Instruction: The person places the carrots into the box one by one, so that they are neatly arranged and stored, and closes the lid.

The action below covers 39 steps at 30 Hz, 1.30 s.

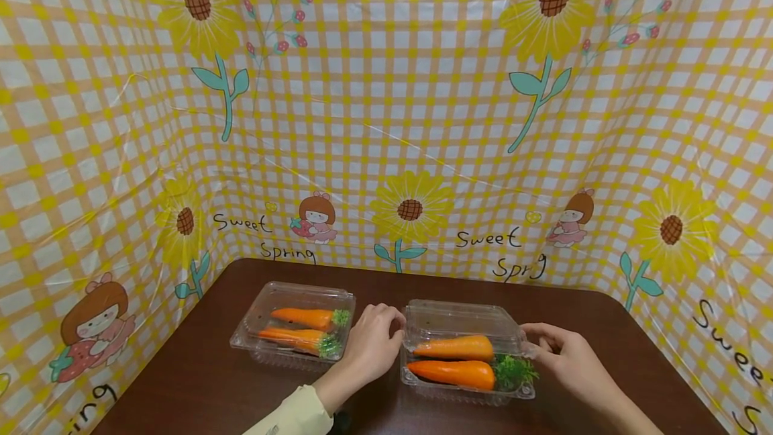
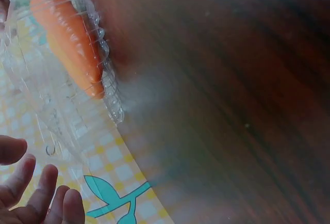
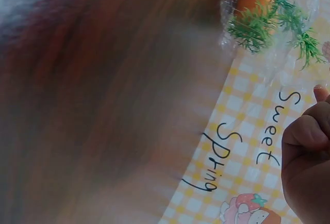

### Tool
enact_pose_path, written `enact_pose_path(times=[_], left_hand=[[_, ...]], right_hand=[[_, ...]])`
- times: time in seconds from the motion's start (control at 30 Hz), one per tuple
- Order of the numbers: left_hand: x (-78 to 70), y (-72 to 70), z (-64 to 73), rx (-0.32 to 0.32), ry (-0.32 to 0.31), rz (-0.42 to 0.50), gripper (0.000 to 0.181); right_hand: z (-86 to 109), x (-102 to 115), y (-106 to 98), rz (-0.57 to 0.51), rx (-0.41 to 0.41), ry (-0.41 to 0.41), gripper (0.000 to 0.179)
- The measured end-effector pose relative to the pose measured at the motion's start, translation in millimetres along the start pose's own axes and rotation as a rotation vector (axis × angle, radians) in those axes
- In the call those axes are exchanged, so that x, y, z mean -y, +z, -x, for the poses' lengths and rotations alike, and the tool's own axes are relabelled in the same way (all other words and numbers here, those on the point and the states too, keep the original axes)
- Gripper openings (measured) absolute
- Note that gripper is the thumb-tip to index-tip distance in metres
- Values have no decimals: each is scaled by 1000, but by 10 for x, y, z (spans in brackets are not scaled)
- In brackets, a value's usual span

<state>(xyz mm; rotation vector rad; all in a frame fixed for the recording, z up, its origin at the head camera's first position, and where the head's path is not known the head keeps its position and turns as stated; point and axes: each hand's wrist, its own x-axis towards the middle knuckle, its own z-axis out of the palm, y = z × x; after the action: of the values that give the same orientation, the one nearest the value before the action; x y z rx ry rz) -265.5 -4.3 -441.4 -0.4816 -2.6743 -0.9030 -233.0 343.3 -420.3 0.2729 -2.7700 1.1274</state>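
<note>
Two carrots with green tops, an upper carrot (image 1: 454, 346) and a lower carrot (image 1: 453, 374), lie in a clear plastic clamshell box (image 1: 435, 393). Its lid (image 1: 461, 317) stands tilted up behind them. My left hand (image 1: 376, 341) is at the lid's left edge, fingers loosely bent and apart in the left wrist view. At the lid's right corner is my right hand (image 1: 561, 351), its thumb and curled fingers pinching the edge. The right wrist view cuts off part of this hand.
To the left stands another clear clamshell box (image 1: 247, 340), holding orange carrots (image 1: 304, 317) with green tops, close beside my left wrist. Both boxes rest on a dark brown table (image 1: 199, 368). A checked cloth (image 1: 386, 119) with sunflowers surrounds the table's back and sides.
</note>
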Motion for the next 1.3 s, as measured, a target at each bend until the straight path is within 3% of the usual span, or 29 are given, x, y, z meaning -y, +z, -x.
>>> enact_pose_path(times=[0.17,0.5,0.73,1.1,1.3], left_hand=[[7,-15,51,27,13,-14,7],[5,-20,125,60,20,9,13],[26,-14,157,95,-5,45,14],[23,-33,203,150,-19,75,18],[15,-47,223,177,-42,98,24]], right_hand=[[62,-36,19,8,22,22,38],[129,-59,38,-5,17,-43,35],[172,-77,24,-74,74,4,35],[228,-111,23,-77,101,0,38],[225,-135,16,-82,105,43,40]])
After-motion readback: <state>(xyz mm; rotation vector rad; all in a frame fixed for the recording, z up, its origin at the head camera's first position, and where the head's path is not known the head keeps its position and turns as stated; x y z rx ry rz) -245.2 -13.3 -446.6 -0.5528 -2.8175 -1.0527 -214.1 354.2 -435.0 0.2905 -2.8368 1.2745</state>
